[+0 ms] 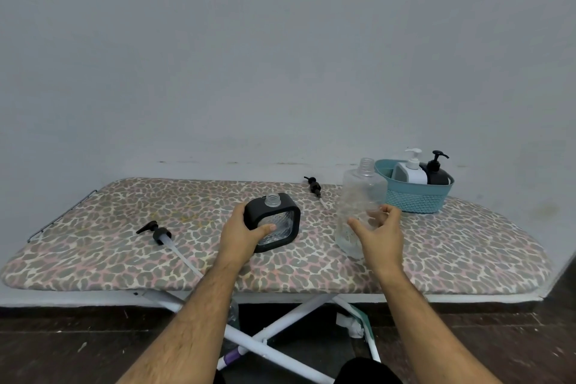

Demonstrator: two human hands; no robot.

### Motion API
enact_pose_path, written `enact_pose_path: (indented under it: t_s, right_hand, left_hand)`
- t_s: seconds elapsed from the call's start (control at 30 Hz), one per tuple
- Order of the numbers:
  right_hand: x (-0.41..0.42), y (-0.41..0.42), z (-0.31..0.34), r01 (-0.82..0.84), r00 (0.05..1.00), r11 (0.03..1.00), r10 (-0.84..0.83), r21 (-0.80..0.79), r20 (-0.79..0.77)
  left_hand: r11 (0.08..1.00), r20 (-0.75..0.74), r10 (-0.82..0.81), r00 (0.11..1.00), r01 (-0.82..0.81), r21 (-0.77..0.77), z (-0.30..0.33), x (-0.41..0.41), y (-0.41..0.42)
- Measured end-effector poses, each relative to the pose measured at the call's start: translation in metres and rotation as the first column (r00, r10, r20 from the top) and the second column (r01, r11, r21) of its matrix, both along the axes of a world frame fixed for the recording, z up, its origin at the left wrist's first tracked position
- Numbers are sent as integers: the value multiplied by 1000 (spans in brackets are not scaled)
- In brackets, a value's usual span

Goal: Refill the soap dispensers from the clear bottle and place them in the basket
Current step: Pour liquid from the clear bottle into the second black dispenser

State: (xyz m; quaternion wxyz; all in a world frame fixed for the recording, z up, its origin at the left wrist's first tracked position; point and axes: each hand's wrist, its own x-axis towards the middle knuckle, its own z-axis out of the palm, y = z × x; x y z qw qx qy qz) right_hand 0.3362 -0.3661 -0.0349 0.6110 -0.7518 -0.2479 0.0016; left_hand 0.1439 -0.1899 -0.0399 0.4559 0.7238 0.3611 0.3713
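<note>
I'm looking down at an ironing board (pixel 436 246) with a leopard-print cover, standing on crossed white legs (pixel 280 321) over a dark floor (pixel 62 337), its far edge close to a plain grey wall (pixel 280 56). My left hand (pixel 241 235) grips the black-framed soap dispenser (pixel 274 221) by its left side, thumb lying across the ribbed clear front; its neck is uncapped and it stands near the middle of the board. My right hand (pixel 378 235) has its fingers loosely spread at the side of the clear bottle (pixel 361 206), which stands upright with its mouth open; whether the fingers actually touch it I cannot tell. A black pump (pixel 159 234) with a long tube lies on the board to the left, and a second black pump (pixel 314 185) lies near the far edge, just left of the bottle. The teal basket (pixel 414 196) sits at the far right, behind the bottle, holding a white dispenser (pixel 410 170) and a black dispenser (pixel 438 170). Bare cover stretches along the near edge and over the left end of the board
</note>
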Motion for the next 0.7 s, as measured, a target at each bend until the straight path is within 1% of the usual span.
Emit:
enact_pose_path:
  t_s: [0.3, 0.57, 0.7]
  right_hand:
    - [10, 19, -8, 55, 998, 998, -56, 11, 8]
    - [18, 42, -7, 97, 993, 994, -93, -54, 69]
    - [21, 47, -9, 106, 992, 992, -102, -69, 68]
  left_hand:
    - [1000, 3, -3, 1000, 3, -6, 2, -2, -1]
    - [1000, 14, -17, 1000, 17, 9, 0, -2, 0]
    - [1000, 12, -18, 1000, 18, 15, -1, -2, 1]
